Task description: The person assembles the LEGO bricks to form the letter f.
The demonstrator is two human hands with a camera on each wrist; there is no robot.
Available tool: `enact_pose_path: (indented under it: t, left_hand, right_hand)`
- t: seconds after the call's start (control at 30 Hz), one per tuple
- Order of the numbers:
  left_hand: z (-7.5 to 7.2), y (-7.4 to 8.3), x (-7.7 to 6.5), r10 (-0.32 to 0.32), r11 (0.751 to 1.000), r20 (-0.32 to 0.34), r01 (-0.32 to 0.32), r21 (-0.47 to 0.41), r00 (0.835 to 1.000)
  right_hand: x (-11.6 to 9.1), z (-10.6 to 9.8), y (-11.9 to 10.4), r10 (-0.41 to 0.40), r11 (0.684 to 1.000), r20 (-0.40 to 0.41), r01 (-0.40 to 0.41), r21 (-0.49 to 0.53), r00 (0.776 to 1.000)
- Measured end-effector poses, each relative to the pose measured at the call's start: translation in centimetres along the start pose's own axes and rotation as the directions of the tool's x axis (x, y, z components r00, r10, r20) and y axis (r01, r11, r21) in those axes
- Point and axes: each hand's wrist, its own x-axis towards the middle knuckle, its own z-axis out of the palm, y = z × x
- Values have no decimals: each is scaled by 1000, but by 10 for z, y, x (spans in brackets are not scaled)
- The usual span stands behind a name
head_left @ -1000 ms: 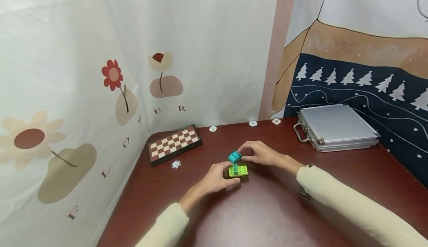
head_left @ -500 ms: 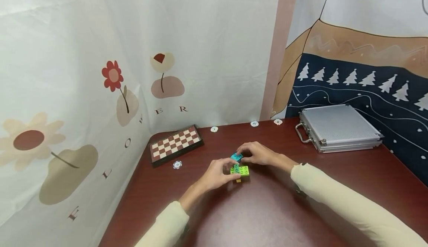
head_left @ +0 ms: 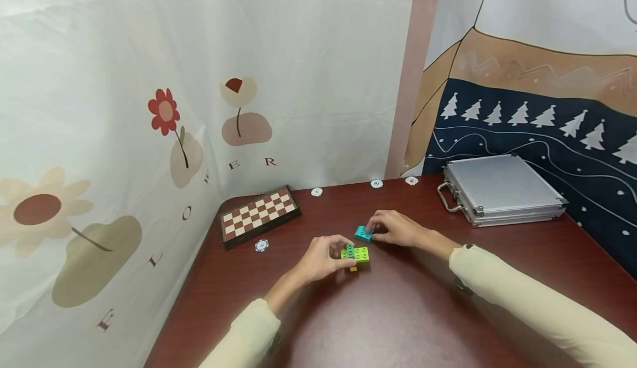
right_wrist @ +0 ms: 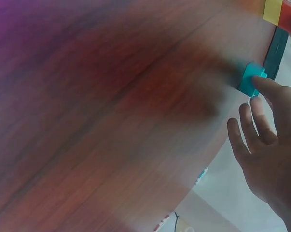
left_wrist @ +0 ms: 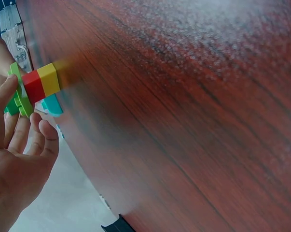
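My left hand (head_left: 320, 258) grips a small stack of toy building bricks between thumb and fingers. Its widest piece is a lime green plate (head_left: 362, 254), topped by a darker green brick (head_left: 350, 251). Under the plate, the left wrist view shows a red brick (left_wrist: 33, 87) and then a yellow brick (left_wrist: 49, 79). Whether the yellow brick touches the table I cannot tell. Just right of and behind the stack, my right hand (head_left: 398, 231) pinches a turquoise brick (head_left: 362, 233) with rounded lower sides. The two brick pieces are apart.
A checkered board (head_left: 260, 214) lies at the table's back left, with a poker chip (head_left: 261, 245) in front of it. Several more chips, one of them a white chip (head_left: 376, 184), line the back edge by the curtain. A silver case (head_left: 502, 188) lies at the back right.
My right hand has carried the turquoise brick rightward, away from the stack. My left thumb has moved up against the stack, and the yellow brick beneath it has come into sight.
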Motion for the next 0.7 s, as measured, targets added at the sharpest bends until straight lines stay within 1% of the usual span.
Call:
enact_pose_path:
  t: [0.1,0.17,0.37,0.43,0.5,0.6,0.7]
  left_hand:
    - [0,0,-1,0,1000,-2,0,-5,1000]
    - [1,-1,-1,-1,1000,0,1,-7,1000]
    - [2,-1,0,5,1000,11,-5,-7,1000]
    - [2,-1,0,7,1000,10,-7,-6,1000]
    - [3,-1,0,6,1000,9,-6,-4,1000]
    - [2,-1,-1,0,1000,6,0,-2,1000]
    - [2,-2,-2,-7,1000,8,7,0,1000]
  right_hand:
    - [-3,0,-2,5,1000,12,-5,10,1000]
    - [-4,0,-3,-9,1000,13,8,12,1000]
    - [-2,2,-3,-126,992,17,126,-8,992]
    - [-1,2,-2,-139,990,27,140,-23,990]
    - [-2,2,-2,-118,992,35,120,-47,992]
    - [-3,0,-3,-64,994,36,67,-81,997]
    - [-5,-1,-4,-12,996,35,15,-84,999]
